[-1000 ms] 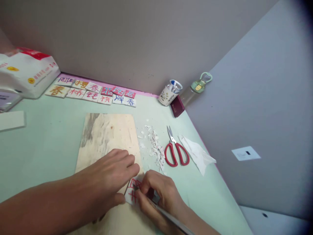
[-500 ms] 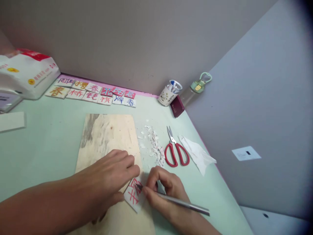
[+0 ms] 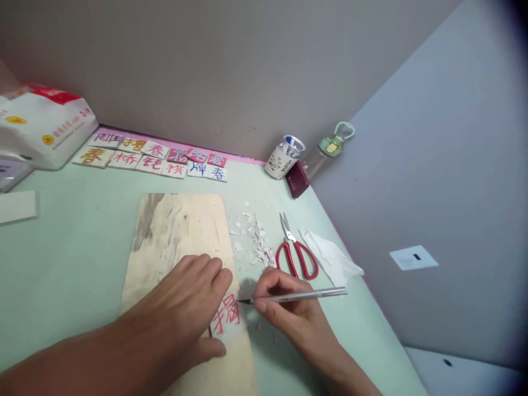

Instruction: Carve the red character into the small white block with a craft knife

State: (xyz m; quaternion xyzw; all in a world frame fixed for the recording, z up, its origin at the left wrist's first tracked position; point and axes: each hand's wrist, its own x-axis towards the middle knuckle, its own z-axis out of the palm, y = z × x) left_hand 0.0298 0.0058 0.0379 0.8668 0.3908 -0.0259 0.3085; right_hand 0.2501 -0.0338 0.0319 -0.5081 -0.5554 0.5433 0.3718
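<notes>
White tile: the piece in hand (image 3: 242, 324), lying on the right edge of the wooden board (image 3: 181, 242), below its middle, on the pale green desk (image 3: 82, 247)
Left hand: over the board (image 3: 190, 300), at the tile's left edge; fingers side by side, thumb set apart toward the tile's lower edge; contact with the tile hidden beneath
Right hand: fingers pinching a slim silver craft knife (image 3: 307, 295) near its blade (image 3: 291, 313); tip at the right side of the red character
Progress: judged midway on this tile; red strokes drawn in full; how much cutting is done or left is not readable at this scale
Shavings: white scraps heaped on the desk right of the board (image 3: 259, 242), some carrying red; taken as a sign of much cutting done
Lettered tiles: two rows at the back (image 3: 150, 163), judged finished; 春 recurs, also 桥, 牌, 花, in gold, red and blue
Red character: probably 揭, reading unsure
Can: white label with flowers and dark Chinese characters, not safely legible (image 3: 280, 162)
Soft pack: white and red, orange-yellow round marks, print too blurred to read (image 3: 61, 137)
Scissors: red handles, beside the shavings (image 3: 306, 258)
</notes>
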